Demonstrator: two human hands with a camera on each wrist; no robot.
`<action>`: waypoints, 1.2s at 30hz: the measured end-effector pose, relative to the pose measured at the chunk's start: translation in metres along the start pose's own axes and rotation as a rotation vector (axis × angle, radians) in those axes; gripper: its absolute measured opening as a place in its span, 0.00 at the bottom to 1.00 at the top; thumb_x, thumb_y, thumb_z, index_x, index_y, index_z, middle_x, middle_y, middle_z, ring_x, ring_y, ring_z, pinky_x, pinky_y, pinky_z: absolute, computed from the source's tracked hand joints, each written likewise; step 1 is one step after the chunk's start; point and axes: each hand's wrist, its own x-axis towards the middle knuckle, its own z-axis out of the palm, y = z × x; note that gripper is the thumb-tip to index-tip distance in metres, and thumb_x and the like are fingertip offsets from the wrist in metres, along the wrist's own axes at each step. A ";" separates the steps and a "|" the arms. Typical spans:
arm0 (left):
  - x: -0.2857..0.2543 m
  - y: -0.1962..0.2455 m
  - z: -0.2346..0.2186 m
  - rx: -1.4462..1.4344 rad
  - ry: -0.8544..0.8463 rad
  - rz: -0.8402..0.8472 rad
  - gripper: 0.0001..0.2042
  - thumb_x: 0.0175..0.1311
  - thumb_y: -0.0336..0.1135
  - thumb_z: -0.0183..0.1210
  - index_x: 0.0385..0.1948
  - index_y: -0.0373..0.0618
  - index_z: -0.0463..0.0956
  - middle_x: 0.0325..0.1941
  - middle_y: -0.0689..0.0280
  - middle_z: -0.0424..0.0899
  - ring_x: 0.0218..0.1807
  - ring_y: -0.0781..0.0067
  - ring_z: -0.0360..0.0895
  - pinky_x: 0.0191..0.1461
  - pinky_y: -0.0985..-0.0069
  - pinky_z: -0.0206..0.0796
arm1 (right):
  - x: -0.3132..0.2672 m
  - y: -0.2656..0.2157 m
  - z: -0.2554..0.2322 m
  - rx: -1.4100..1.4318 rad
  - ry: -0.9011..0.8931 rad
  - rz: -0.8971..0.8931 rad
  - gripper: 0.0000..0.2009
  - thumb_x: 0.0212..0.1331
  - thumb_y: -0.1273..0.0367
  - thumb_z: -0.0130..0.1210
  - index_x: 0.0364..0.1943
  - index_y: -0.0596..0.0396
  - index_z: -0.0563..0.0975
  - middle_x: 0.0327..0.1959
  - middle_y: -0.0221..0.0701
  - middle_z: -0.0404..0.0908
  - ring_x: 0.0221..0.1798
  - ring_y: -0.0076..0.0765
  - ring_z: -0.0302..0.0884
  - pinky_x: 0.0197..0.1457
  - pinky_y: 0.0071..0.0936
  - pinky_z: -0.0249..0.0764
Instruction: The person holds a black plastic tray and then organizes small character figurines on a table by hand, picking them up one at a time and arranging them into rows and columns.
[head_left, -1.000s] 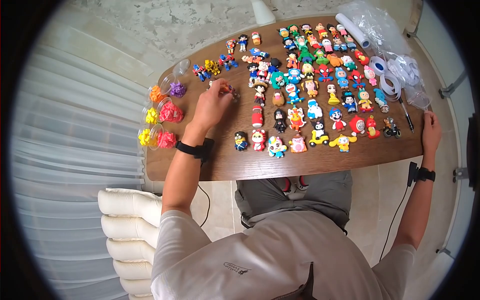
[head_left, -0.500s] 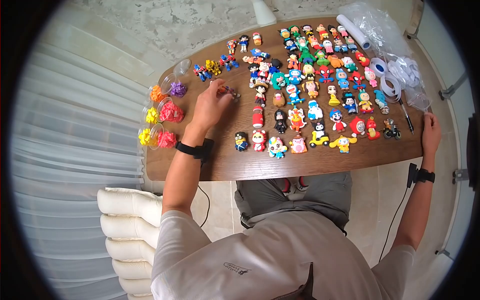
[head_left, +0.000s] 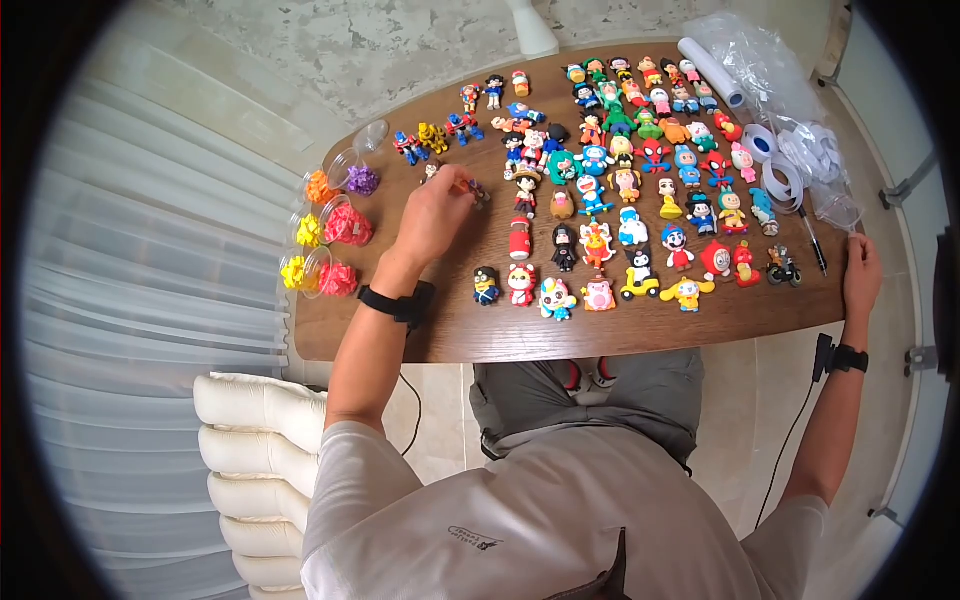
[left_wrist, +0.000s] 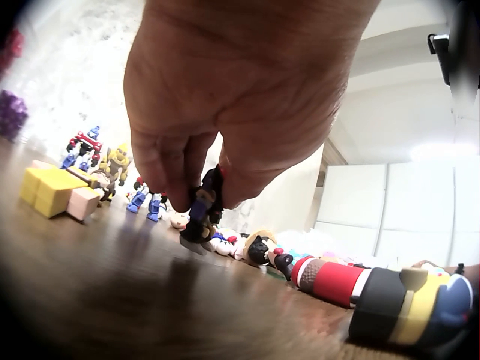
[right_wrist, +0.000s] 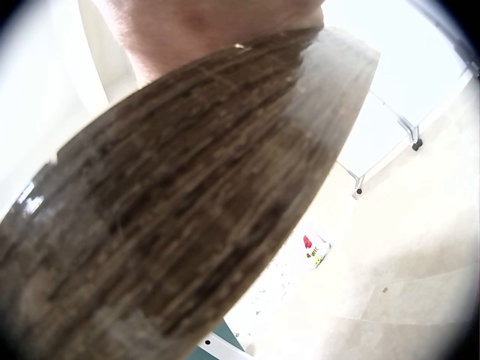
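My left hand point(head_left: 437, 215) pinches a small dark figurine point(left_wrist: 201, 210) with blue on it between thumb and fingers, close over the table. In the head view its fingers partly hide the figurine. Just left of those fingertips lies another small figurine point(head_left: 431, 171); the left wrist view shows a yellow and pink blocky toy point(left_wrist: 56, 191) there. Behind stand robot figures in red and blue point(head_left: 410, 147) and yellow point(head_left: 432, 137). To the right is a straw-hatted figurine point(head_left: 526, 190). My right hand point(head_left: 862, 272) rests at the table's right edge, holding no toy.
Rows of cartoon figurines cover the table point(head_left: 440, 335) from its middle to the right. Tubs of purple point(head_left: 362, 180), red point(head_left: 347, 224) and yellow pieces line the left edge. Clear plastic bags point(head_left: 745, 60), a white roll point(head_left: 712, 72), ribbon and a pen point(head_left: 815, 245) lie at the right.
My left hand has shifted a little to the right with the figurine, showing more of the small figurine beside it. The whole head view has tilted slightly. My right hand stays at the edge.
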 end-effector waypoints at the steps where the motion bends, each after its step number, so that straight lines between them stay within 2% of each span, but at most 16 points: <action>1: -0.001 0.001 0.000 -0.026 0.023 -0.009 0.17 0.66 0.30 0.62 0.56 0.43 0.73 0.43 0.55 0.86 0.40 0.57 0.85 0.46 0.65 0.76 | 0.000 0.000 0.000 0.010 0.003 -0.004 0.18 0.69 0.57 0.54 0.50 0.57 0.82 0.38 0.34 0.86 0.43 0.26 0.80 0.52 0.26 0.73; 4: -0.005 0.011 -0.005 -0.027 -0.027 -0.024 0.19 0.65 0.31 0.63 0.57 0.43 0.73 0.42 0.55 0.86 0.40 0.58 0.85 0.45 0.65 0.76 | 0.001 0.002 0.001 0.025 -0.005 -0.001 0.18 0.69 0.57 0.54 0.50 0.56 0.82 0.39 0.34 0.86 0.44 0.27 0.81 0.52 0.26 0.73; 7: -0.005 0.003 -0.004 0.046 -0.099 0.020 0.17 0.64 0.33 0.62 0.54 0.43 0.74 0.42 0.53 0.85 0.47 0.50 0.84 0.49 0.62 0.75 | 0.002 0.002 0.000 0.014 -0.012 0.014 0.18 0.69 0.58 0.54 0.51 0.56 0.82 0.40 0.34 0.86 0.45 0.27 0.81 0.53 0.26 0.73; 10: -0.009 0.007 -0.008 -0.049 -0.127 -0.064 0.19 0.65 0.35 0.62 0.56 0.43 0.74 0.42 0.54 0.85 0.46 0.54 0.84 0.49 0.63 0.75 | -0.001 -0.001 0.000 0.015 0.010 -0.002 0.18 0.69 0.57 0.53 0.51 0.56 0.82 0.40 0.35 0.86 0.44 0.28 0.81 0.53 0.27 0.73; 13: -0.016 0.010 -0.009 -0.214 -0.163 -0.078 0.19 0.68 0.37 0.62 0.57 0.44 0.74 0.42 0.56 0.85 0.45 0.59 0.84 0.49 0.65 0.74 | -0.003 -0.007 -0.001 0.004 0.018 0.002 0.18 0.70 0.57 0.54 0.50 0.57 0.82 0.38 0.35 0.86 0.43 0.27 0.80 0.52 0.27 0.72; 17: -0.021 0.008 -0.011 -0.275 -0.371 -0.167 0.20 0.70 0.38 0.61 0.60 0.44 0.73 0.43 0.57 0.85 0.47 0.64 0.83 0.51 0.68 0.73 | -0.002 -0.005 0.000 -0.001 0.020 0.000 0.18 0.69 0.56 0.54 0.48 0.57 0.82 0.36 0.33 0.85 0.41 0.26 0.79 0.50 0.27 0.72; 20: -0.025 0.006 -0.013 -0.183 -0.266 -0.072 0.17 0.70 0.38 0.60 0.57 0.43 0.75 0.40 0.56 0.86 0.42 0.67 0.84 0.47 0.68 0.74 | -0.001 -0.003 0.001 -0.016 0.025 0.000 0.18 0.69 0.55 0.54 0.48 0.56 0.82 0.34 0.32 0.84 0.39 0.26 0.78 0.49 0.27 0.72; 23: -0.014 -0.031 -0.018 -0.038 -0.038 -0.069 0.14 0.70 0.37 0.59 0.53 0.42 0.78 0.36 0.54 0.87 0.38 0.64 0.85 0.43 0.66 0.74 | 0.000 -0.001 0.002 -0.019 0.031 -0.003 0.18 0.69 0.55 0.54 0.47 0.56 0.82 0.33 0.32 0.83 0.38 0.25 0.77 0.48 0.27 0.72; 24: -0.009 -0.028 -0.028 -0.110 -0.018 -0.193 0.13 0.69 0.36 0.58 0.49 0.41 0.80 0.36 0.53 0.87 0.38 0.57 0.86 0.43 0.64 0.75 | 0.000 0.000 0.002 -0.015 0.032 -0.006 0.18 0.69 0.55 0.54 0.47 0.56 0.82 0.33 0.32 0.83 0.38 0.25 0.76 0.48 0.27 0.72; 26: 0.002 -0.056 -0.038 0.003 0.008 -0.202 0.13 0.69 0.32 0.57 0.51 0.37 0.79 0.37 0.61 0.87 0.39 0.71 0.83 0.46 0.71 0.74 | 0.000 0.000 0.002 -0.018 0.029 -0.010 0.18 0.70 0.55 0.54 0.47 0.56 0.82 0.32 0.30 0.82 0.37 0.24 0.75 0.47 0.26 0.72; 29: 0.015 -0.087 -0.035 0.113 0.086 -0.184 0.16 0.68 0.39 0.60 0.51 0.40 0.79 0.41 0.53 0.88 0.44 0.55 0.86 0.48 0.63 0.75 | -0.001 0.000 0.002 -0.012 0.025 -0.023 0.18 0.70 0.55 0.54 0.46 0.56 0.82 0.30 0.28 0.80 0.36 0.23 0.74 0.47 0.26 0.71; 31: 0.026 -0.111 -0.024 0.108 0.062 -0.232 0.18 0.67 0.40 0.61 0.53 0.41 0.79 0.44 0.53 0.88 0.47 0.54 0.85 0.51 0.63 0.75 | 0.000 0.002 0.002 -0.008 0.023 -0.032 0.18 0.70 0.56 0.54 0.46 0.56 0.82 0.30 0.27 0.79 0.36 0.22 0.73 0.46 0.25 0.71; 36: 0.050 -0.112 -0.013 0.109 -0.020 -0.312 0.21 0.66 0.42 0.63 0.57 0.43 0.77 0.47 0.52 0.87 0.52 0.54 0.84 0.55 0.63 0.74 | 0.001 0.005 0.003 -0.003 0.016 -0.031 0.17 0.70 0.56 0.54 0.46 0.57 0.82 0.30 0.27 0.79 0.36 0.22 0.73 0.46 0.24 0.71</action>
